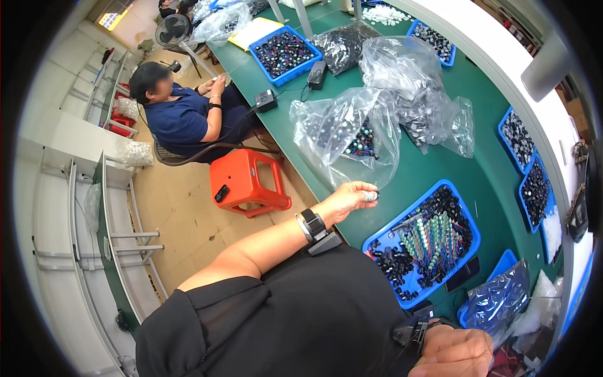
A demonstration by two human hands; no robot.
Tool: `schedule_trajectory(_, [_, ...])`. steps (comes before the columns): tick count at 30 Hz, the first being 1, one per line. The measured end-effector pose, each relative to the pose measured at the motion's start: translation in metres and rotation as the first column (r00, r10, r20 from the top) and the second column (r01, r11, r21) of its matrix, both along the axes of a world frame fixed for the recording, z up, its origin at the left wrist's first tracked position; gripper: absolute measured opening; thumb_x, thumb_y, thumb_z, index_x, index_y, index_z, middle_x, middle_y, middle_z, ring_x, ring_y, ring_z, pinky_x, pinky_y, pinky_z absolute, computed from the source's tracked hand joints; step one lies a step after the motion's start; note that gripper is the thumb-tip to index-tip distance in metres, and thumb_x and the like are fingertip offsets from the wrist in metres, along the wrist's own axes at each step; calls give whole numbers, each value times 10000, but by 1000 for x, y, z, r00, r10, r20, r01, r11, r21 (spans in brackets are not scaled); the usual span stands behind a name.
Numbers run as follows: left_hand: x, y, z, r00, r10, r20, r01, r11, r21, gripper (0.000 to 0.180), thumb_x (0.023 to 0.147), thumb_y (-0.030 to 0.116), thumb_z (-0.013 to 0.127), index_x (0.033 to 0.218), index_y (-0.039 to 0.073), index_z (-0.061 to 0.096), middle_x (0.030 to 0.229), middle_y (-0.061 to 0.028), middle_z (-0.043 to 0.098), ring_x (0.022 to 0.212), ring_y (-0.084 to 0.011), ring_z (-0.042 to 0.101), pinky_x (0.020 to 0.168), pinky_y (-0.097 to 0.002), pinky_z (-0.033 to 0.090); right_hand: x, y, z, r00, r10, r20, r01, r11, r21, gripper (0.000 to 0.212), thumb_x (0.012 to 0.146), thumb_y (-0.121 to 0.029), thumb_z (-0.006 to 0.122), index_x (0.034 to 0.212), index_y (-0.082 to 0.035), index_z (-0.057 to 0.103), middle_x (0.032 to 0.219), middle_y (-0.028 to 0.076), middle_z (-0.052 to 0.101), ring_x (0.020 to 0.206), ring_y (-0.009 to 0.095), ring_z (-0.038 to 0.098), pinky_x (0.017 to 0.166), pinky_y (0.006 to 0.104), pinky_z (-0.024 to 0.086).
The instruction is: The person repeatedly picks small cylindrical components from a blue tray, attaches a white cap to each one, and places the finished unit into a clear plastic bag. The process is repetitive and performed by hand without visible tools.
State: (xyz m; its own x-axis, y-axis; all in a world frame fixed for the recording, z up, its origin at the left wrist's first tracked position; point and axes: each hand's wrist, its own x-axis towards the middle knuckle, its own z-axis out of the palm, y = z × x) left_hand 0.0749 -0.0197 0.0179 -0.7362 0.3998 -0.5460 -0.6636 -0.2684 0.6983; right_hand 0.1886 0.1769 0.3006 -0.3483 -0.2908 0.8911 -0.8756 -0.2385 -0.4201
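My left hand (349, 201) reaches over the green table, thumb and fingers pinched together. A small whitish and dark thing (372, 196) shows at the fingertips, too small to name. Just beyond it lies a clear plastic bag (308, 135) with wired dark parts (363, 139) inside. To the right of that hand is a blue tray (475, 234) holding loose black caps (392, 264) and rows of small round green-white parts on coloured wires (433, 235). Near the lower edge my right hand (457, 352) is curled closed; whatever is in it is hidden.
More clear bags (402, 63) and another blue tray (276, 80) of parts lie farther up the table (461, 166). Small blue trays (518, 138) line the right side. A red stool (248, 179) stands at left, near a seated co-worker (179, 119).
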Motion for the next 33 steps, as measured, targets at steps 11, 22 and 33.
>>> schedule_trajectory(11, [4,-3,-4,999,16,32,-17,1000,23,272,840,65,641,1086,-13,553,986,-64,605,899,-173,621,833,-264,509,5,1,3,988,77,133,-82,996,30,247,720,-161,629,910,-5,610,842,126,623,651,194,578,533,260,445])
schedule_trajectory(22, [1,-6,-8,998,54,11,-55,994,90,250,840,44,628,1066,-38,561,995,-96,606,905,-186,622,840,-284,519,-7,10,-21,962,204,180,-228,965,127,82,733,-160,611,730,-79,603,844,68,661,664,186,608,579,291,490])
schedule_trajectory(33, [-8,-18,14,994,61,-91,-50,991,123,286,875,98,608,1128,-23,551,1024,-83,606,926,-180,614,856,-285,504,-52,-17,-172,184,-122,975,262,962,71,144,855,-43,616,983,1,568,858,54,623,753,90,580,686,220,477])
